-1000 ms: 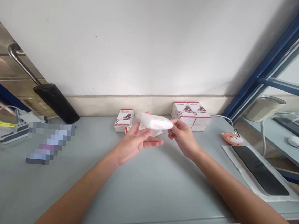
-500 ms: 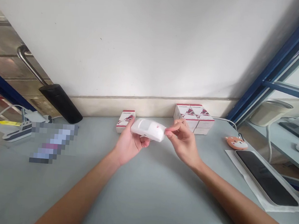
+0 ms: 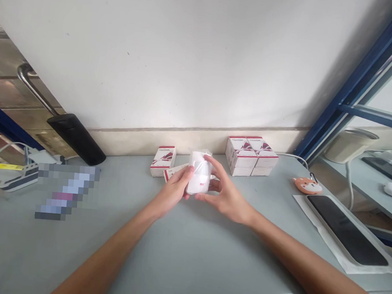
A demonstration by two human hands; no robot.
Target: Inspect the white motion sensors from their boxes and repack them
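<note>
A white motion detector (image 3: pixel 200 173) with a small red mark, its surface shiny like clear plastic wrap, is held upright above the grey table. My left hand (image 3: pixel 176 184) grips its left side, thumb on the front. My right hand (image 3: pixel 224 190) curves around the right side, with fingers at the top and thumb near the bottom. Behind the detector lies a red-and-white box (image 3: pixel 175 170), partly hidden by my left hand and the detector. Just left of that stands another small red-and-white box (image 3: pixel 163 160).
Several red-and-white boxes (image 3: pixel 251 156) are stacked against the wall on the right. A long black device (image 3: pixel 347 231) lies on white paper at the right, beside an orange animal-faced case (image 3: pixel 307 185). On the left are a black cylinder (image 3: pixel 76 137) and a blurred-out screen (image 3: pixel 68 193).
The detector has turned from lying sideways to upright. My right hand has gone from pinching at its end to wrapping its side. The box lying behind has come into view.
</note>
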